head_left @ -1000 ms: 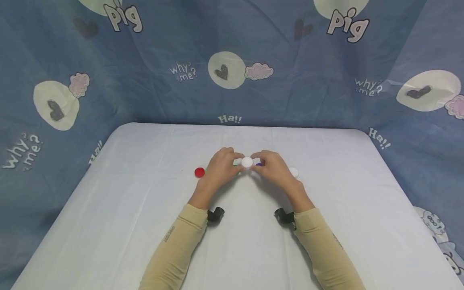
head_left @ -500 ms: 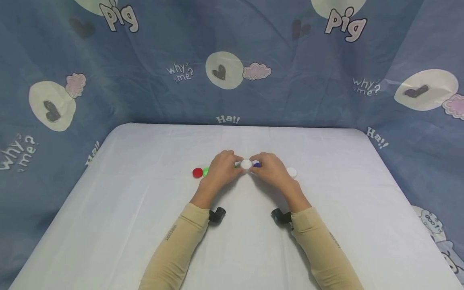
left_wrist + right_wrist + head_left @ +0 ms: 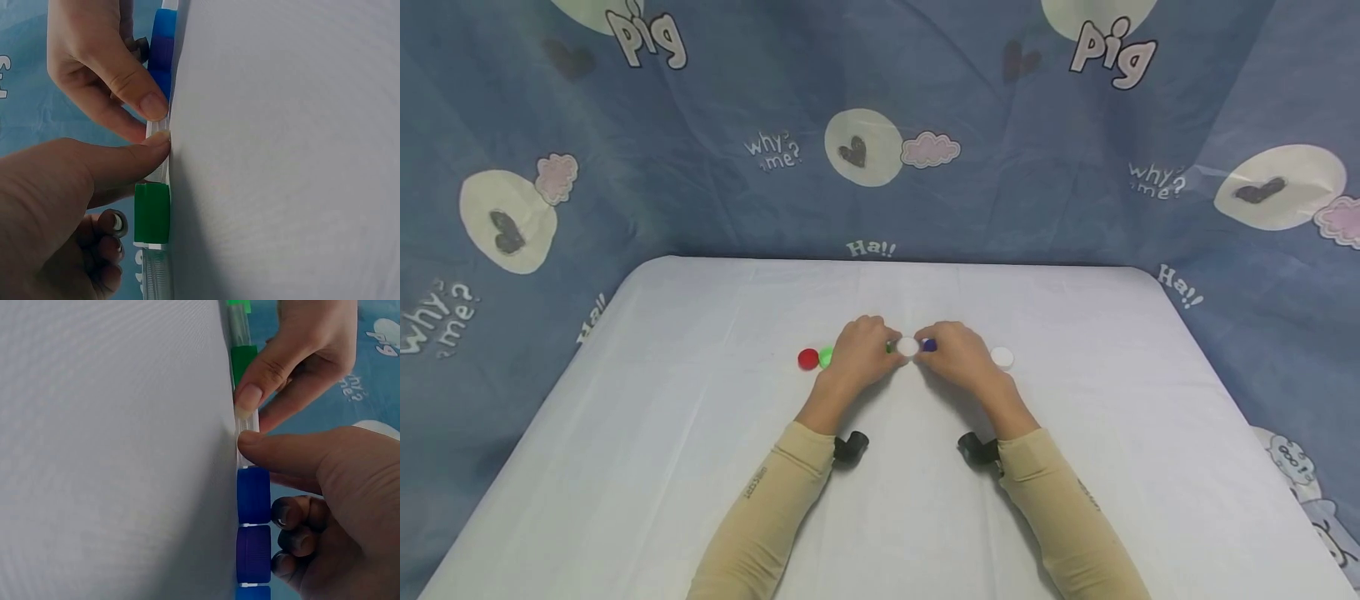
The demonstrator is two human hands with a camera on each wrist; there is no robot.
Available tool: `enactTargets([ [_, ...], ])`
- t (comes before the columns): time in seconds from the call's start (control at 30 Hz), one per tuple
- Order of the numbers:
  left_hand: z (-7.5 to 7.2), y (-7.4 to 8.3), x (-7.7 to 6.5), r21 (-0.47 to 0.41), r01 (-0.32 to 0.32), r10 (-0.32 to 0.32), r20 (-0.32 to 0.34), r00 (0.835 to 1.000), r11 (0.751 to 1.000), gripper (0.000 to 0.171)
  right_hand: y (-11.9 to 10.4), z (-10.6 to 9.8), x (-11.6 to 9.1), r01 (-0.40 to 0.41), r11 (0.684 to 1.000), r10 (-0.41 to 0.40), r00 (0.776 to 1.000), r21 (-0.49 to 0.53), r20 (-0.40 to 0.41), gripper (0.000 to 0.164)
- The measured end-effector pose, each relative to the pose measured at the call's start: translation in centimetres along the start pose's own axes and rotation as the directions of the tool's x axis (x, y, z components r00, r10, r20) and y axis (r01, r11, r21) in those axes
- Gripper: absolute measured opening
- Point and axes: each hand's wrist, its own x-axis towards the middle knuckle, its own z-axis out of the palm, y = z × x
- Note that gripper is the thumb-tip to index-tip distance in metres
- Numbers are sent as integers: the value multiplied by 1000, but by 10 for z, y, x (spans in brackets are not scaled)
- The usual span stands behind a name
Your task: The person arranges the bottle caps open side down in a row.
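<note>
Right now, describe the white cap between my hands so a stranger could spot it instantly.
On the white table, find where your left hand and right hand nearly meet. The white cap sits between them, flanked by a green cap and a blue cap. Unlike the other white cap farther right, both hands hold it.

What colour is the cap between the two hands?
The cap looks white on top, clearest in the head view.
</note>
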Motion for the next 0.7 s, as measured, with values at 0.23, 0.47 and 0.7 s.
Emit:
enactTargets([
  [0.23,0,-3,-2,0,7,-7,13,1000,1000,42,-4,0,0,-2,1000,2,1000,-14,3,39],
  [0.47,-8,-14,-12,-26,26,-25,9,1000,999,48,-16,1,3,-4,1000,4,1000,7,22,45],
  [0.7,-20,-22,-22,-53,3,-2,27,1000,999,56,-28,6,9,21,999,-23,998,37,57,41],
])
